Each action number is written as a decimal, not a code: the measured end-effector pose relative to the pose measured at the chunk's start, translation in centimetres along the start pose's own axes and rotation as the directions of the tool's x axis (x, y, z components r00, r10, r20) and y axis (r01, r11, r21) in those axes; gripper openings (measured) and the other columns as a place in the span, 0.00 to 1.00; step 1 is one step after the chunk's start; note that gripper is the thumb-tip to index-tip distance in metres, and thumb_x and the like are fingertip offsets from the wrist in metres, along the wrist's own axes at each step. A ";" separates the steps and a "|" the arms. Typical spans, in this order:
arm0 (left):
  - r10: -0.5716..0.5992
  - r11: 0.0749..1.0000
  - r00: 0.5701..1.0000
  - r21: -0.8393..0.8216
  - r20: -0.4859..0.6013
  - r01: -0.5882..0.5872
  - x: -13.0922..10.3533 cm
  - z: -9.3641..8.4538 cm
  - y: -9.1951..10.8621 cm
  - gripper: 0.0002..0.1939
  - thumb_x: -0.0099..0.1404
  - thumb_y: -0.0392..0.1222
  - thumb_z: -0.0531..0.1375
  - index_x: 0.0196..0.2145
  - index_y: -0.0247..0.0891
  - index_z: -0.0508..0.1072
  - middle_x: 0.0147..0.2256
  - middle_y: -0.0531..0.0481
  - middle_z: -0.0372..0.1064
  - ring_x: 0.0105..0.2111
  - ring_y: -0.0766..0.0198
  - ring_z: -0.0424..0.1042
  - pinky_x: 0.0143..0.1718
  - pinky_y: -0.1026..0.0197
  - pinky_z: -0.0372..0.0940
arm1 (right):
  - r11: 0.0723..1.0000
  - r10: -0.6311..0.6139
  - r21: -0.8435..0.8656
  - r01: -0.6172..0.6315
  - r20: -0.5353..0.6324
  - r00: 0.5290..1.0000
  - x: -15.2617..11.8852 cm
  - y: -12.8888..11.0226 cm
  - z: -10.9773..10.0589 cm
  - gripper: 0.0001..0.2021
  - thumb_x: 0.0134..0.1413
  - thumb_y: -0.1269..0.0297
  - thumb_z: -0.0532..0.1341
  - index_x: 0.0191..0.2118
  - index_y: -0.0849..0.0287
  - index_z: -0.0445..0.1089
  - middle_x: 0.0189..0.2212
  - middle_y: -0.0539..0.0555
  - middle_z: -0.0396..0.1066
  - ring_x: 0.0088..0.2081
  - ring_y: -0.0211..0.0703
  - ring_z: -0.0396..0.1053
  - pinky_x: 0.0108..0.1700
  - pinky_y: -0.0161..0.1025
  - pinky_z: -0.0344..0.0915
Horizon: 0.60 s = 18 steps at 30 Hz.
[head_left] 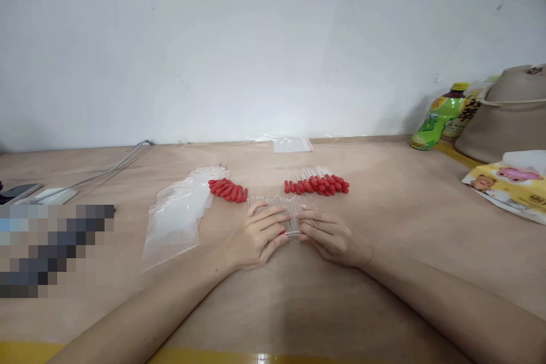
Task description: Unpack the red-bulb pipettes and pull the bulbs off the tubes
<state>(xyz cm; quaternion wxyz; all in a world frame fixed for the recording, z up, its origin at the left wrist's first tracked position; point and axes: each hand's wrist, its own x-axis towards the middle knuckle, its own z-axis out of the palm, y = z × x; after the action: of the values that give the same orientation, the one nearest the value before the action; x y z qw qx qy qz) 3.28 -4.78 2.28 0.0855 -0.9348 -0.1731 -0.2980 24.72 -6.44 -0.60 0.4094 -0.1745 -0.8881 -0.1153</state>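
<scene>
A row of clear glass tubes [275, 202] lies side by side beneath my hands. My left hand [265, 232] is closed, thumb and fingers pinching the red end of a dropper [292, 234] lying crosswise at the near side of the row. From the other side my right hand [333, 233], also closed, pinches the dropper's clear end; its fingertips partly hide it. Behind my left hand is a small pile of red rubber bulbs [230, 190]. Several droppers with red bulbs [319, 183] lie behind my right hand, glass ends pointing toward the wall.
Overlapping clear plastic bags [177, 216] are fanned out at left. Another small bag [292, 145] lies by the wall. A grey cable [123, 162] runs to a phone [19, 192]. At right are a green bottle [439, 116], a beige bag [503, 119] and a yellow packet [512, 185].
</scene>
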 end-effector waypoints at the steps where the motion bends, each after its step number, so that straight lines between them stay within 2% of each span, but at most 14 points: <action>1: -0.001 1.000 1.000 -0.003 0.004 0.001 0.0 0.0 0.0 0.06 0.63 0.36 0.53 0.32 0.36 0.70 0.41 0.49 0.72 0.47 0.60 0.67 0.53 0.52 0.51 | 1.000 -0.011 -0.011 0.011 -0.004 1.000 0.0 0.0 -0.1 0.08 0.53 0.76 0.56 0.40 0.67 0.65 0.32 0.57 0.71 0.48 0.44 0.65 0.55 0.46 0.63; 6: 0.015 1.000 1.000 -0.002 0.014 -0.015 -0.5 -0.4 -0.4 0.07 0.64 0.35 0.52 0.33 0.36 0.70 0.40 0.49 0.73 0.47 0.61 0.67 0.52 0.53 0.52 | 0.999 -0.025 -0.034 0.024 -0.041 0.999 -0.6 0.6 -0.6 0.11 0.52 0.76 0.57 0.43 0.67 0.65 0.36 0.59 0.72 0.49 0.45 0.65 0.53 0.47 0.64; 9: -0.128 0.992 0.992 0.023 0.000 0.128 -1.2 -1.2 -1.8 0.08 0.64 0.37 0.51 0.35 0.37 0.71 0.39 0.47 0.72 0.45 0.60 0.67 0.48 0.53 0.57 | 0.989 0.132 -0.053 -0.140 -0.134 0.982 -0.9 1.4 -1.0 0.09 0.53 0.75 0.56 0.41 0.63 0.67 0.34 0.57 0.72 0.44 0.44 0.67 0.46 0.45 0.67; 11: -0.274 0.959 0.960 0.054 -0.055 0.277 -1.6 -2.0 -3.4 0.10 0.64 0.41 0.52 0.36 0.38 0.72 0.37 0.46 0.70 0.40 0.60 0.67 0.41 0.56 0.61 | 0.952 0.260 -0.120 -0.281 -0.171 0.951 -1.0 1.9 -1.1 0.06 0.53 0.71 0.58 0.38 0.60 0.69 0.29 0.54 0.72 0.36 0.41 0.68 0.39 0.42 0.66; 14: -0.509 0.847 0.846 0.083 -0.157 0.525 -1.7 -4.1 -6.7 0.13 0.63 0.44 0.51 0.36 0.38 0.73 0.32 0.47 0.65 0.35 0.62 0.66 0.36 0.60 0.63 | 0.886 0.372 -0.234 -0.400 -0.157 0.915 -1.1 2.1 -0.8 0.05 0.52 0.67 0.59 0.35 0.58 0.71 0.24 0.51 0.71 0.26 0.38 0.63 0.34 0.40 0.60; 15: -0.582 0.790 0.790 0.097 -0.192 0.606 -1.7 -4.9 -7.9 0.14 0.62 0.45 0.51 0.37 0.37 0.73 0.31 0.47 0.64 0.34 0.61 0.65 0.37 0.60 0.63 | 0.873 0.397 -0.246 -0.421 -0.143 0.906 -1.0 2.1 -0.7 0.06 0.53 0.66 0.58 0.35 0.59 0.72 0.24 0.51 0.71 0.26 0.38 0.62 0.34 0.40 0.58; 16: -0.667 0.717 0.723 0.107 -0.182 0.688 -1.7 -5.7 -9.1 0.15 0.62 0.45 0.51 0.38 0.36 0.73 0.31 0.47 0.64 0.35 0.60 0.66 0.37 0.60 0.62 | 0.865 0.421 -0.242 -0.440 -0.126 0.898 -1.0 2.0 -0.5 0.07 0.53 0.67 0.58 0.36 0.59 0.71 0.25 0.52 0.72 0.27 0.38 0.62 0.34 0.40 0.57; 18: -0.805 0.571 0.585 0.139 -0.097 0.809 -1.7 -7.0 -11.3 0.16 0.60 0.44 0.51 0.40 0.35 0.73 0.29 0.47 0.66 0.35 0.59 0.66 0.35 0.60 0.62 | 0.857 0.457 -0.219 -0.467 -0.097 0.884 -0.9 1.8 -0.4 0.09 0.54 0.68 0.55 0.39 0.59 0.71 0.27 0.52 0.72 0.28 0.39 0.62 0.36 0.40 0.56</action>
<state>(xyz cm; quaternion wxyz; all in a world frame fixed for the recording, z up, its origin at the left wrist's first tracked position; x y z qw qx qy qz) -5.91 3.34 7.57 0.0207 -0.7391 -0.6033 -0.2990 26.22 -5.11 -0.91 0.4198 -0.4272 -0.7914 -0.1222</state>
